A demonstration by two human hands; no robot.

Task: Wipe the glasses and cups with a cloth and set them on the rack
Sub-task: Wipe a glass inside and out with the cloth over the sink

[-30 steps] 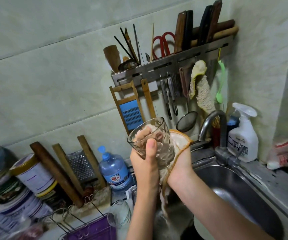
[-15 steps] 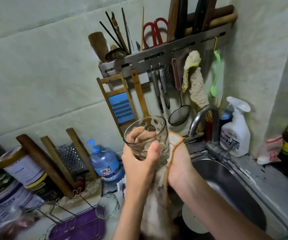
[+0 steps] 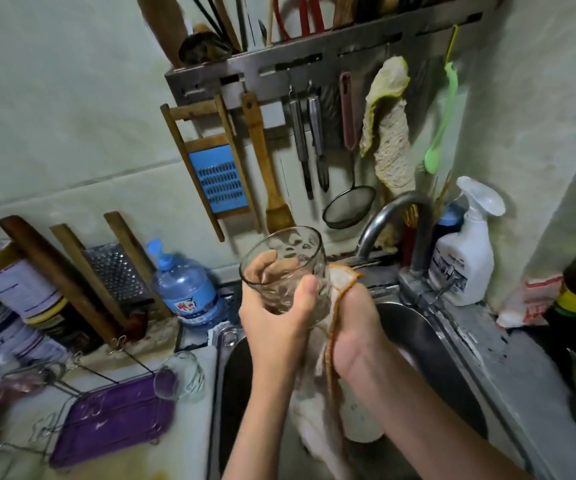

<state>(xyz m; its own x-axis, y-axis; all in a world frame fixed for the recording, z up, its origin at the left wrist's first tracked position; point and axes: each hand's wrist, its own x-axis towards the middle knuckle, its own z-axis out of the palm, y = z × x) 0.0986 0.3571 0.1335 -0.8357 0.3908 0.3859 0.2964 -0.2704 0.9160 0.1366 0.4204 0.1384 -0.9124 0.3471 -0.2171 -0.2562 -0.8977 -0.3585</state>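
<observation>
Head view shows the left hand [image 3: 276, 317] curled round a clear glass [image 3: 285, 268], thumb on the near wall and fingers behind it, the mouth tilted toward 11 o'clock. The right hand [image 3: 356, 327] bunches the orange-edged cloth [image 3: 314, 427] against the glass's lower side. To wipe well, I judge the glass should be turned against the cloth under a firm grip over the sink [image 3: 435, 344], since wet glass may slip. The glass lies at 10 o'clock of the right hand, touching it through the cloth. The rack [image 3: 113, 420] sits at 8 o'clock on the tabletop.
</observation>
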